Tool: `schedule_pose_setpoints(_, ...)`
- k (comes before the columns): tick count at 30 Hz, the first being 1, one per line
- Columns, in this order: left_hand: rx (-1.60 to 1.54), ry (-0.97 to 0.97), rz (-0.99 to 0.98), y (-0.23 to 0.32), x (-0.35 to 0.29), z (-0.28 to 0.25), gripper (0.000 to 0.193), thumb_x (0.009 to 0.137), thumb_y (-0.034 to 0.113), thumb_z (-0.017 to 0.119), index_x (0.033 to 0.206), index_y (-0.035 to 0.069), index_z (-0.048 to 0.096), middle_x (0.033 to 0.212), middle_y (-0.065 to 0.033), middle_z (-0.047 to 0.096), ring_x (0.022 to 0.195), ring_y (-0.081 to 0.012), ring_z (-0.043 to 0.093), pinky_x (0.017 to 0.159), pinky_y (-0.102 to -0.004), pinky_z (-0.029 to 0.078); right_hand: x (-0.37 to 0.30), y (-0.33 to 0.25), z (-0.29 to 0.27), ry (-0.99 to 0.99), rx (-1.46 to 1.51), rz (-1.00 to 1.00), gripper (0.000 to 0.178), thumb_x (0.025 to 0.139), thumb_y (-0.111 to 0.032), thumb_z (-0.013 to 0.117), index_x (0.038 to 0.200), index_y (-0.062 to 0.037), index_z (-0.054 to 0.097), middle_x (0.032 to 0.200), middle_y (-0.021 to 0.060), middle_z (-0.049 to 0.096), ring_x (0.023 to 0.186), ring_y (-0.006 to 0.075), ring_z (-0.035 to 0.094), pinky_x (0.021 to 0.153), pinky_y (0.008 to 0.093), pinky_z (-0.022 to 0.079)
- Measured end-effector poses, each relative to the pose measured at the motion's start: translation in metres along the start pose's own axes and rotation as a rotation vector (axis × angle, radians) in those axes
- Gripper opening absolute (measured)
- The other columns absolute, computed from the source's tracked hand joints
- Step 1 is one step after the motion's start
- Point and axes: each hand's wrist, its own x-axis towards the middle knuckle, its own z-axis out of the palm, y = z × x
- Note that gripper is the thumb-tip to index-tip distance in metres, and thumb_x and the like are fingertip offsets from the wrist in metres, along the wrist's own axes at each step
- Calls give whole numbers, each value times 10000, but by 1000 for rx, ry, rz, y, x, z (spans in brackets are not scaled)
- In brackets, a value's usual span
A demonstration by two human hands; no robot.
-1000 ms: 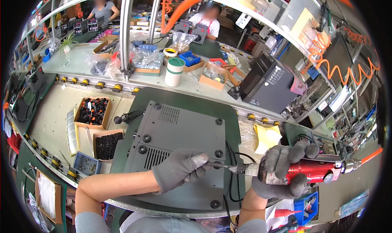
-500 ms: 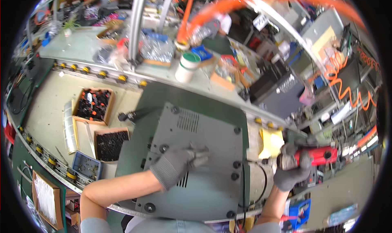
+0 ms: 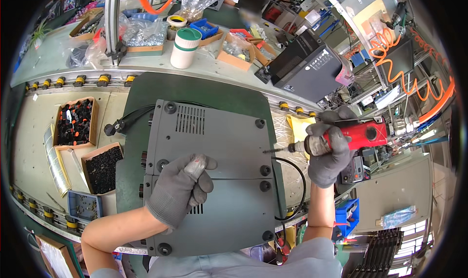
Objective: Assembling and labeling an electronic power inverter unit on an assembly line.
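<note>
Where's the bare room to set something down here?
The green mat has a largely bare strip between the grey case and the yellow rollers beyond. The pale bench is bare left of the yellow-edged sheet. The far bench is crowded with bags and boxes.

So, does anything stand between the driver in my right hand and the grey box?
Nothing visible does. The bit of the driver overlaps the view of the box's right edge. Your left hand is over the box, farther left; the cable loops beside the box, lower in the picture.
</note>
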Motion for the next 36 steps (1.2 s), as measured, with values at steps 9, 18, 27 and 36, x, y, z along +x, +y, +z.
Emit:
schedule_pose_setpoints(9,-30,-27,-2,-9,11,0,336,971,193,439,1224,-25,469,892,-77,586,686,-94,546,610,-209,453,4,11,14,-32,47,55,418,733,-31,600,1131,7,479,893,150,625,661,197,624,592,287,506)
schedule_pose_setpoints(18,-69,-16,-71,-1,4,1,254,963,187,456,1095,-30,474,955,-138,597,735,-143,601,625,-221,495,10,13,31,-81,13,144,378,725,-43,569,1090,-7,479,840,117,605,624,188,609,563,276,486)
schedule_pose_setpoints(27,17,-127,-37,-11,11,-3,218,928,191,548,1025,-1,578,821,8,541,702,-54,491,652,-190,444,9,17,33,-86,71,176,366,707,-13,547,1068,-25,484,803,100,574,601,184,583,549,278,497)
schedule_pose_setpoints(36,0,-139,-107,-15,12,-2,205,912,168,560,1034,4,582,829,-10,546,751,-62,526,671,-186,456,12,21,24,-111,37,176,422,697,-9,539,1114,-7,481,846,136,594,622,185,609,586,293,506)
